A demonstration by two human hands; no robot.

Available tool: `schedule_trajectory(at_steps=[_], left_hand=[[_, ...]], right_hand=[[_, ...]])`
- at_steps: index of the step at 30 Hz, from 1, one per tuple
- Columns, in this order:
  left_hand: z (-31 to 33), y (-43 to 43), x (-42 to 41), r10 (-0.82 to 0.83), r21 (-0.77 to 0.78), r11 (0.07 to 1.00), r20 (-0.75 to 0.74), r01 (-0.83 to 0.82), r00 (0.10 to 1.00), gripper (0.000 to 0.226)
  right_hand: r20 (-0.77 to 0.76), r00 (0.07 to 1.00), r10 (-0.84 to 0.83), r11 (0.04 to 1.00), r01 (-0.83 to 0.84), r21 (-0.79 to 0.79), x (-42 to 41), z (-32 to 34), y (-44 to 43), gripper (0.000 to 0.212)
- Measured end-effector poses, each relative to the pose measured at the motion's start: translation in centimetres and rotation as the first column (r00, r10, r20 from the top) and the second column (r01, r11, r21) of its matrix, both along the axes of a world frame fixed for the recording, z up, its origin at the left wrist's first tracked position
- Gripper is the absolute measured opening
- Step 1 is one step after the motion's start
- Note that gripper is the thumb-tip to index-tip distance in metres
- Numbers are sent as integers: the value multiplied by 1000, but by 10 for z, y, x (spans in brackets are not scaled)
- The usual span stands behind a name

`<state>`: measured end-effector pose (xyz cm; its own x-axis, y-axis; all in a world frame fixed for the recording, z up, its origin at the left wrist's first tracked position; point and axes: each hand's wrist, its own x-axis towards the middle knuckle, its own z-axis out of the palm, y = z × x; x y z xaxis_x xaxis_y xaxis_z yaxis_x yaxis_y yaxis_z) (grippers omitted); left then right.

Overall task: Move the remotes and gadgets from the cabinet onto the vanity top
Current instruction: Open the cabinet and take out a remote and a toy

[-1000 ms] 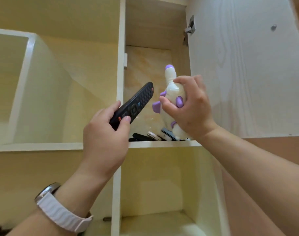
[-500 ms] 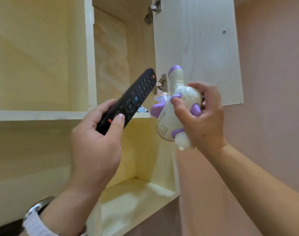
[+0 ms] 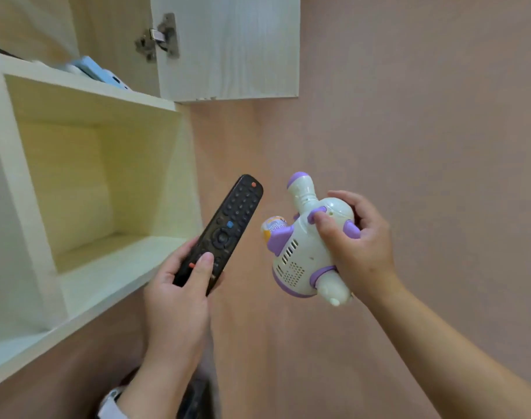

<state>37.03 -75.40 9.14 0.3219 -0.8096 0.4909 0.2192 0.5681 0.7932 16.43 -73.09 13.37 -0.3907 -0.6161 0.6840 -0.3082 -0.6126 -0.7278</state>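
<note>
Two hands apart before a pink wall, left hand [image 3: 179, 297] clamped on black remote control [image 3: 225, 231], right hand [image 3: 353, 246] clamped on white-and-purple toy gadget [image 3: 303, 249], open cabinet [image 3: 113, 207] at left.

Matt black remote [image 3: 225, 229], glossy plastic toy [image 3: 303, 252]

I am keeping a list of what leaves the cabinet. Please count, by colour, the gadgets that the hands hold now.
Black: 1, the remote in the left hand.
White and purple: 1, the toy gadget in the right hand.
Total: 2.
</note>
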Motion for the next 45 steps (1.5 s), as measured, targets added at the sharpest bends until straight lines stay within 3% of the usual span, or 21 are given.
schedule_trajectory(at_steps=[5,11,15,22,28,36,45], left_hand=[[-65,14,-53,-242,206,941,-143,268,960,26],[-121,87,-133,-493,349,743,-293,572,819,30],[-151,157,-191,-587,380,634,-330,673,739,36],[-176,292,-288,-740,482,439,-284,758,610,40],[-180,398,-379,-855,521,257,-271,814,443,46],[-183,493,-475,-931,546,-30,-320,837,175,44],[-209,538,-588,-929,562,-288,-361,775,-83,45]], right_hand=[[36,995,-89,982,81,171,-50,-59,53,34],[68,975,-214,926,180,331,-120,-120,154,30],[92,950,-298,886,239,397,-168,-150,242,36],[65,897,-436,799,354,486,-242,-182,399,38],[59,786,-615,685,496,533,-298,-200,532,28],[117,574,-810,529,630,569,-350,-215,654,23],[77,320,-944,292,706,645,-412,-237,719,27]])
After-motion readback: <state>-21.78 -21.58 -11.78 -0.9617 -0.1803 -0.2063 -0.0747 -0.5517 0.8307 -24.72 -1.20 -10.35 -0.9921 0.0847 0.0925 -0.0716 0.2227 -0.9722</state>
